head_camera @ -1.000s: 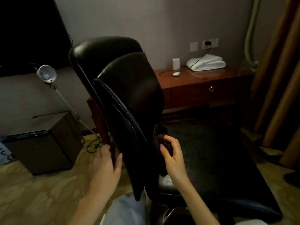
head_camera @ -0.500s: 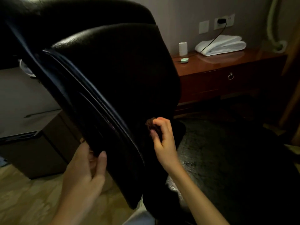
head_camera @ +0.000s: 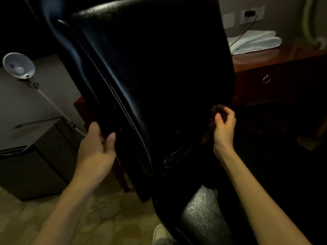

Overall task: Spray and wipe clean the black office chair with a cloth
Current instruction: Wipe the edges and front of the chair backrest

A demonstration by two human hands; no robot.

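1. Brown cloth (head_camera: 216,114), bunched into a wad, is pinched in the right hand (head_camera: 224,129); the thumb and curled fingers close on it, and part of it hangs down beside the wrist.
2. That hand presses the cloth against the right edge of the backrest of the black office chair (head_camera: 150,76), low down, near where the backrest meets the seat.
3. On the other side, the left hand (head_camera: 98,147) grips the left edge of the backrest: the thumb lies on the near face by the stitched seam, and the fingers wrap behind the edge, out of sight.
4. Both bare forearms reach up from the bottom of the view, one on each side of the chair.
5. Glossy black leather fills the middle of the view; the backrest leans, with its top toward the upper left corner.
6. Below the right forearm, a grainy patch of the chair seat catches the light near the bottom edge.
7. Behind the chair on the right stands a reddish wooden desk (head_camera: 283,68) with a ring pull on its drawer; a folded white towel (head_camera: 254,41) lies on its top near the wall.
8. A dark cable runs from a wall socket (head_camera: 251,14) down across the towel.
9. At the left, a small white lamp (head_camera: 18,66) on a thin stem stands beside a dark cabinet (head_camera: 35,156).
10. Pale patterned flooring (head_camera: 109,214) shows under the left arm.
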